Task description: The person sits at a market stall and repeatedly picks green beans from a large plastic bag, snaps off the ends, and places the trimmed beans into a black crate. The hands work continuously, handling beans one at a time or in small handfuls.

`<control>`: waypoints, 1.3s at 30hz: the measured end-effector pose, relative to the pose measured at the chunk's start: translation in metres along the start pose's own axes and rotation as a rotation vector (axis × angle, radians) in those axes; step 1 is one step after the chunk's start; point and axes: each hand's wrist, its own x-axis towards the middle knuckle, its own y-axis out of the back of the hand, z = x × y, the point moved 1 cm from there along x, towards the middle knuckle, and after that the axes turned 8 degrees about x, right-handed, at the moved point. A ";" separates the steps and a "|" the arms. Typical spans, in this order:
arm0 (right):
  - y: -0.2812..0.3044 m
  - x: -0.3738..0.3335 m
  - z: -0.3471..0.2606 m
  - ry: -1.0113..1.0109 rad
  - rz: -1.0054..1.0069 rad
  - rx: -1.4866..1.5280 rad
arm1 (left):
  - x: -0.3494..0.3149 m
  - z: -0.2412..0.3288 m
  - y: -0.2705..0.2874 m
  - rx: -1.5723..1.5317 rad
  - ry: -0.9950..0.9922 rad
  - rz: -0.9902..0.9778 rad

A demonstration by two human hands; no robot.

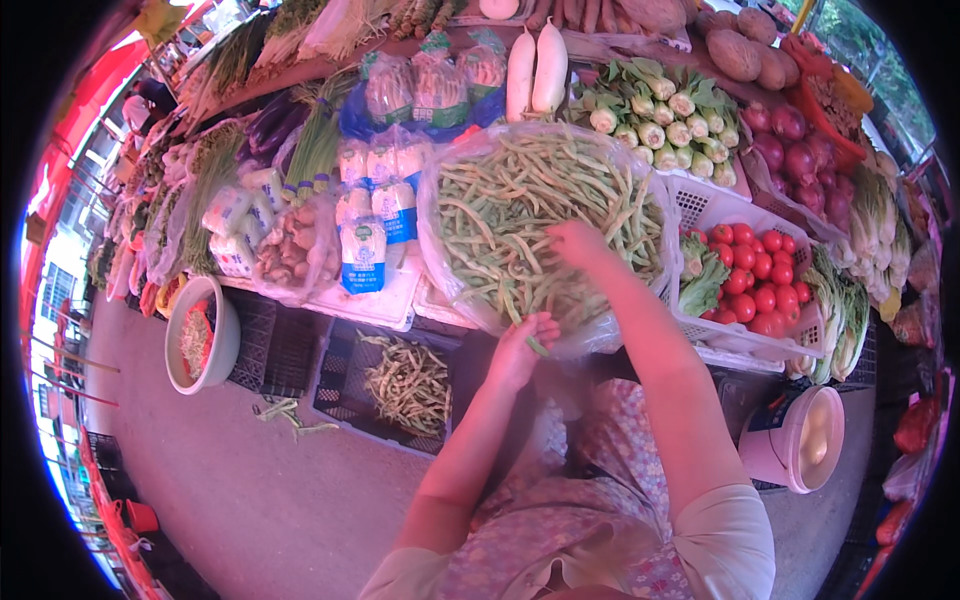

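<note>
A large heap of green beans (520, 200) fills a container lined with clear plastic (428, 215) in front of me. My left hand (525, 350) is at the near edge of the heap, its fingers closed around a green bean (538, 347). Over the right middle of the heap, my right hand (582, 246) reaches down with its fingertips among the beans. Blur and the beans keep me from seeing what those fingers hold. Below and to the left, a dark crate (335, 385) on the ground holds more beans (408, 388), paler and drier-looking.
Tomatoes (755, 275) sit in a white basket (690, 195) at the right. Bagged mushrooms (362, 250) stand at the left, and white radishes (550, 65) lie behind the beans. A bucket (820, 440) stands low right, a basin (222, 340) at left. Loose beans (290, 412) lie on the floor.
</note>
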 end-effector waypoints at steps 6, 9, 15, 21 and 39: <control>0.077 -0.011 0.005 -0.451 -0.125 0.605 | -0.001 -0.002 0.004 -0.058 -0.026 -0.043; 0.093 -0.038 0.000 -0.562 -0.055 1.126 | 0.001 0.000 0.003 -0.056 -0.045 -0.084; 0.078 -0.108 -0.013 -0.611 -0.024 1.614 | 0.006 0.010 -0.018 -0.003 -0.060 -0.132; 0.051 -0.145 -0.045 -0.549 -0.078 1.744 | 0.020 0.017 -0.057 0.011 -0.161 -0.190; 0.017 -0.156 -0.106 -0.336 -0.451 1.046 | -0.015 0.017 -0.019 0.008 -0.057 -0.134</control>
